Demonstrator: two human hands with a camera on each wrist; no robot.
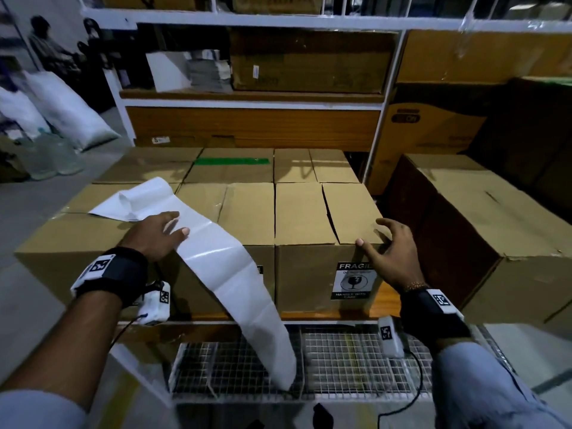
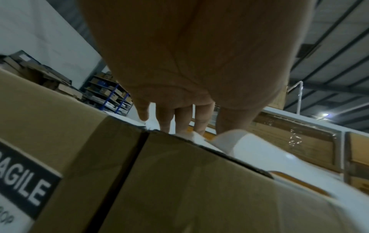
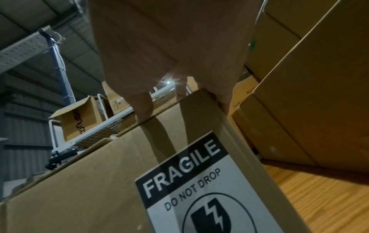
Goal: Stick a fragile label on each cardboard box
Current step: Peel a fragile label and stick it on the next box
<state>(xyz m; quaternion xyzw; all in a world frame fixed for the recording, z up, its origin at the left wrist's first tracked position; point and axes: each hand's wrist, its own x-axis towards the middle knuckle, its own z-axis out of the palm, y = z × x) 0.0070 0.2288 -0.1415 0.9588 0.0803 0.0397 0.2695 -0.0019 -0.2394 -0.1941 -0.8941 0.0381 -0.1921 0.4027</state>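
I see left hand (image 1: 161, 232) flat, fingers straight, pressing the white backing strip (image 1: 216, 261) onto the box top; strip droops off the front edge below it. Right hand (image 1: 391, 252) spread w/ fingers loosely bent, tips on top front corner of right box (image 1: 312, 218), gripping nothing. Fragile label (image 1: 353, 281) stuck on front face just under right hand

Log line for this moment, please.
left hand: flat on white label backing strip | right hand: fingers on brown cardboard box top edge | black-and-white fragile label: stuck on front
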